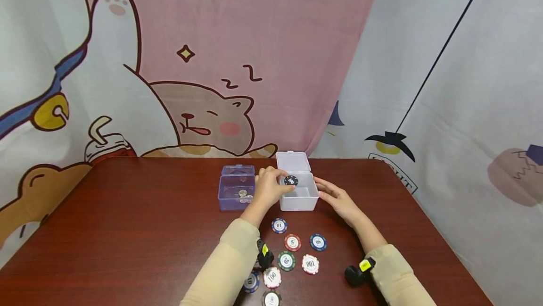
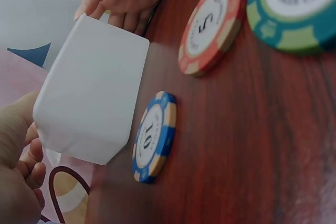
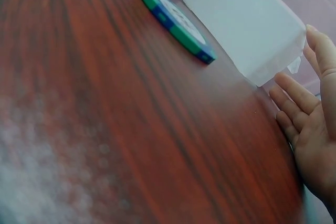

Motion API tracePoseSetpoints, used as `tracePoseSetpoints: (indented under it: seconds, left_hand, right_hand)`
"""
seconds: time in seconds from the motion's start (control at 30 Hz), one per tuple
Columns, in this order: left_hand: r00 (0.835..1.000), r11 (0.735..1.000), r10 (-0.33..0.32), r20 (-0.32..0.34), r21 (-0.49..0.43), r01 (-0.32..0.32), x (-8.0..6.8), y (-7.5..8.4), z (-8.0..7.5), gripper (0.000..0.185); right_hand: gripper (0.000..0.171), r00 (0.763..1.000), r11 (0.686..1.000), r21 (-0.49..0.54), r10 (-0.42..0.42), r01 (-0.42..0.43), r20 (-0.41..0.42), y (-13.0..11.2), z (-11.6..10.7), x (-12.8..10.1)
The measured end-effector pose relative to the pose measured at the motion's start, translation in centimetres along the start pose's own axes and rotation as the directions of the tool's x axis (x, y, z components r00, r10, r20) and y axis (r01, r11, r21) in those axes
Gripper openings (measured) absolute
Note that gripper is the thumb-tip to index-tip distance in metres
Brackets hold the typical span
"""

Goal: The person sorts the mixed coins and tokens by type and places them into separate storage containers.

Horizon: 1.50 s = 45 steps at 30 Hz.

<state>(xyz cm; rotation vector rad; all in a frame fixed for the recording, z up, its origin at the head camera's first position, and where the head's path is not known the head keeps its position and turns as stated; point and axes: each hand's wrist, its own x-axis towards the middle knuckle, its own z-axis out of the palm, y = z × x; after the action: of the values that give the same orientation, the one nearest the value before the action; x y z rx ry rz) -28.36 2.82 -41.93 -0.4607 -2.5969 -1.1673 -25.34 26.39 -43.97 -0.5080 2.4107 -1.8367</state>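
My left hand [image 1: 268, 187] pinches a black poker chip [image 1: 291, 180] with a white centre at the opening of the white plastic box [image 1: 299, 204]. The box's lid [image 1: 293, 161] stands flipped back behind it. Fairly straight fingers of my right hand [image 1: 341, 203] rest at the box's right side, thumb by its near right corner; in the right wrist view this hand [image 3: 310, 108] shows beside the box wall [image 3: 247, 24]. Left of my left hand sits a translucent purple box [image 1: 229, 202], lid raised, with several small clear and silvery round pieces inside.
In front of the boxes lie several poker chips: a blue 10 [image 1: 279, 225], a red 5 [image 1: 292, 242], a blue-and-green chip [image 1: 318, 242], a green 20 [image 1: 286, 260] and two white 100s [image 1: 310, 264]. My left forearm [image 1: 231, 261] partly covers the nearest ones. A printed curtain [image 1: 297, 61] hangs behind the table.
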Motion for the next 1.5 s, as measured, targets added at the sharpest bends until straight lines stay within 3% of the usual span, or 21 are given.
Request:
tracePoseSetpoints:
  seconds: [1.0, 1.27, 1.5]
  left_hand:
    - [0.997, 0.997, -0.075, 0.017, 0.004, 0.075, 0.2, -0.1, 0.4, 0.039]
    - [0.996, 0.996, -0.085, 0.037, 0.018, 0.084, 0.1, 0.1, 0.2, 0.043]
    - [0.996, 0.997, -0.079, 0.029, 0.000, 0.079, 0.1, 0.3, -0.2, 0.043]
  right_hand:
    - [0.049, 0.998, 0.999, -0.025, -0.036, 0.037, 0.054, 0.2, 0.0, 0.4]
    - [0.049, 0.998, 0.999, -0.011, -0.044, 0.045, 0.042, 2.7, -0.5, 1.1]
    - [0.049, 0.998, 0.998, -0.027, -0.055, 0.055, 0.031, 3.1, -0.6, 1.1]
